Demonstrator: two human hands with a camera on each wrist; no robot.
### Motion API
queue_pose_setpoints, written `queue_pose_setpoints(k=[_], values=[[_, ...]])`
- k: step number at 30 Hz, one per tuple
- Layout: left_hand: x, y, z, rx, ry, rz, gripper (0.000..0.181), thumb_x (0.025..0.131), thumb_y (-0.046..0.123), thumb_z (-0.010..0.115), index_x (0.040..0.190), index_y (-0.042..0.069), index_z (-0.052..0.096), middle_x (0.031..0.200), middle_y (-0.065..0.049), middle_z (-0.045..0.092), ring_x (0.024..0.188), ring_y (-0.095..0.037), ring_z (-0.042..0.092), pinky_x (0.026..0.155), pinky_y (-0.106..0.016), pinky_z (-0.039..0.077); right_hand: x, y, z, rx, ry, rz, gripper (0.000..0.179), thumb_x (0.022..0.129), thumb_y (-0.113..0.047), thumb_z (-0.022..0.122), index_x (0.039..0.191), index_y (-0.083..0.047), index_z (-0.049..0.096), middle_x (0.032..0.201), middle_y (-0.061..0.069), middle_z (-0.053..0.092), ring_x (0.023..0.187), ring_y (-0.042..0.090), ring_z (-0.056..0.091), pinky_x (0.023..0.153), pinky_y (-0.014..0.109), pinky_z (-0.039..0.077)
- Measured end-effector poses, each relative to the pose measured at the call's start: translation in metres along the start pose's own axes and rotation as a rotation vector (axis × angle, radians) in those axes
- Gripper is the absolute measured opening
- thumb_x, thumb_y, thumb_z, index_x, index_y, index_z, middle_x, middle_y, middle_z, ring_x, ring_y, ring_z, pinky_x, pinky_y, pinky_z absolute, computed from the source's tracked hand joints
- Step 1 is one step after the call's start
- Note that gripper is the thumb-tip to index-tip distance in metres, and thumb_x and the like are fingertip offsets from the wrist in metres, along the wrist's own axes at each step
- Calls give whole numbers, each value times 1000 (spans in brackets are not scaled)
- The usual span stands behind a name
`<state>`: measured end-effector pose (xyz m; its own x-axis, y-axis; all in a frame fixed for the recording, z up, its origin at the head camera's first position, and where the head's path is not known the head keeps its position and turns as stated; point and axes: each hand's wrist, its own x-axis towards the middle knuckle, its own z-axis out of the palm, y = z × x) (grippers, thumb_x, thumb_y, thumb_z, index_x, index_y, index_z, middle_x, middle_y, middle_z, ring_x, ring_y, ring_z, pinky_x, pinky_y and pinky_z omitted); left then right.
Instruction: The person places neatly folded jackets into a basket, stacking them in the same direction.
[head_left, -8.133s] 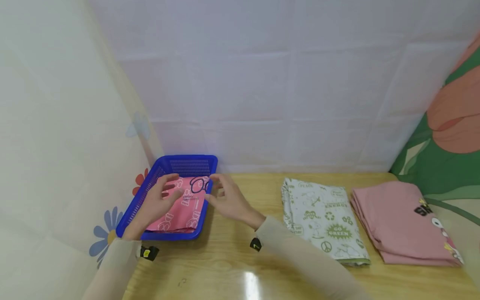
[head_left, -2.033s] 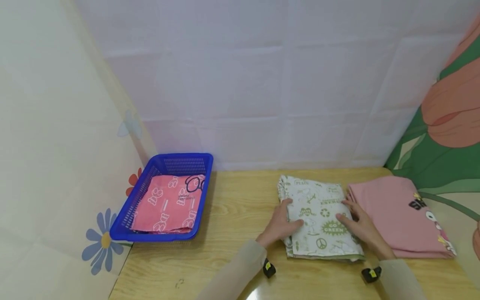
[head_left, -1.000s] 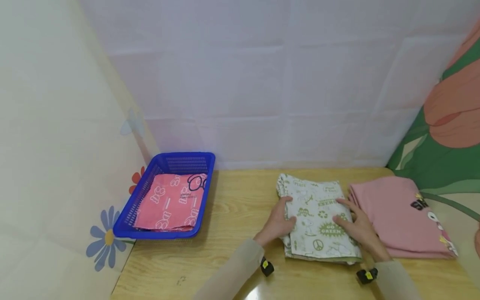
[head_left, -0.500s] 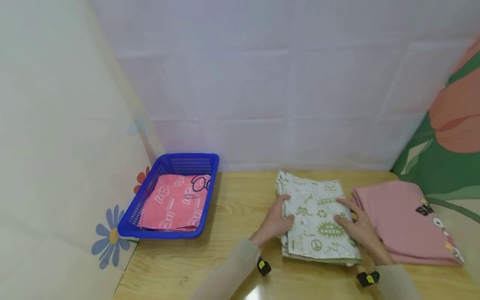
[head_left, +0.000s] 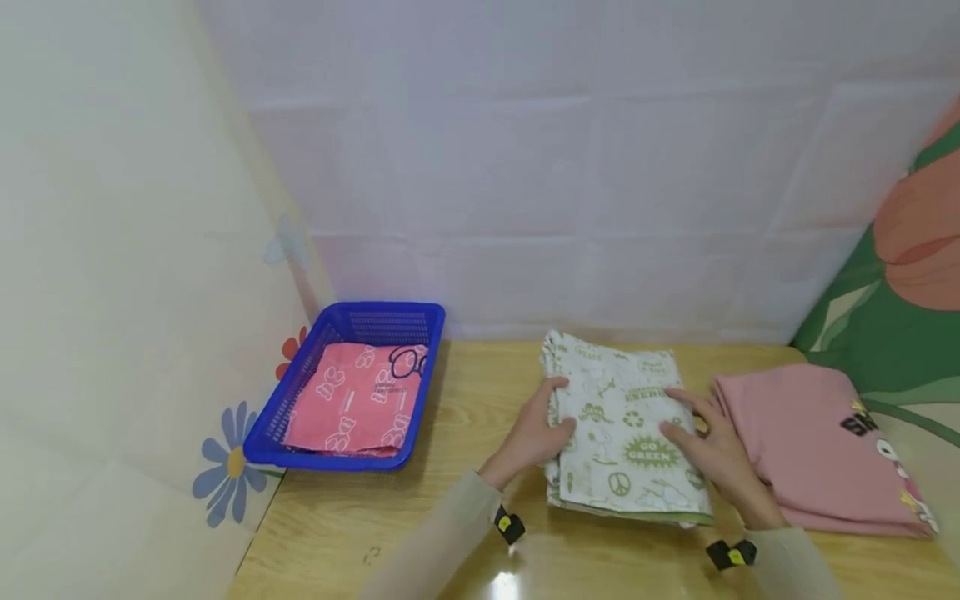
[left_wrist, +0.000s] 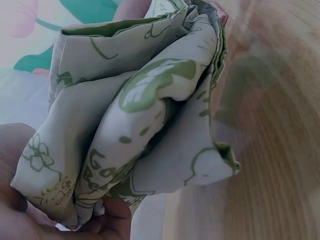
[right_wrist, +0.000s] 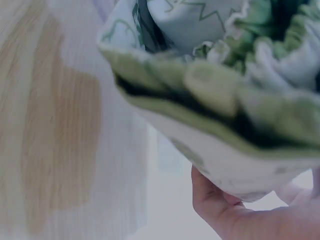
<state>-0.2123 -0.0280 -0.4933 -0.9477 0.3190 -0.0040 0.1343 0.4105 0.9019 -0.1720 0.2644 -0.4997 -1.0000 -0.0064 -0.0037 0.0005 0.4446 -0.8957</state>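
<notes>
A folded white garment (head_left: 615,433) with green prints is held between my two hands, and it looks slightly raised off the table. My left hand (head_left: 532,433) grips its left edge, thumb on top. On the opposite side my right hand (head_left: 716,454) grips the edge with thumb and fingers. The left wrist view shows the garment's layered folds (left_wrist: 145,110) pinched at one end. Green gathered fabric (right_wrist: 270,55) shows inside it in the right wrist view. Parts of the fingers underneath are hidden by the cloth.
A blue plastic basket (head_left: 258,454) stands at the left against the wall, with a folded pink printed cloth (head_left: 352,400) inside. Right of my right hand lies a folded dusty-pink shirt (head_left: 810,450) with a cartoon print. All rest on a wooden table (head_left: 480,400).
Earlier both hands were over the basket with the pink cloth; they then moved right to the white-and-green garment. Over the last second they have shifted it slightly left and up.
</notes>
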Motion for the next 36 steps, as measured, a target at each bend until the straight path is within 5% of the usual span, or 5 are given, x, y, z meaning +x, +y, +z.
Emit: queue_pose_setpoints(k=[4, 9, 13, 20, 36], values=[[-4, 0, -12, -40, -4, -2, 60, 103, 18, 66, 158, 29, 43, 167, -15, 43, 97, -21, 67, 93, -46, 61, 0, -10, 6, 48, -10, 0, 67, 108, -27, 66, 167, -14, 37, 163, 30, 30, 114, 39, 64, 71, 30, 61], [-8, 0, -26, -81, -1, -12, 62, 102, 16, 67, 158, 29, 44, 152, -19, 54, 82, -19, 69, 69, -37, 64, 2, -20, 11, 112, -37, -25, 66, 108, -24, 66, 166, -13, 37, 156, 28, 34, 95, 24, 69, 65, 35, 63], [-12, 1, -37, -56, 20, 5, 63, 101, 15, 68, 158, 27, 45, 154, -19, 53, 92, -21, 69, 74, -36, 64, 5, -26, 16, 137, -56, -38, 65, 108, -26, 66, 166, -15, 38, 152, 26, 38, 88, 21, 70, 65, 36, 63], [-20, 3, -63, -12, 52, 49, 61, 100, 14, 67, 156, 22, 47, 157, -17, 52, 125, -33, 62, 106, -56, 55, 7, -43, 28, 164, -45, -55, 62, 107, -27, 67, 163, -14, 43, 154, 25, 40, 89, 17, 70, 66, 34, 63], [-38, 10, -112, -108, 86, 33, 59, 101, 10, 65, 155, 26, 49, 138, -20, 59, 88, -20, 67, 70, -35, 63, 18, -77, 48, 271, -100, -154, 59, 106, -21, 69, 159, -11, 48, 146, 24, 43, 88, 14, 74, 67, 36, 65]])
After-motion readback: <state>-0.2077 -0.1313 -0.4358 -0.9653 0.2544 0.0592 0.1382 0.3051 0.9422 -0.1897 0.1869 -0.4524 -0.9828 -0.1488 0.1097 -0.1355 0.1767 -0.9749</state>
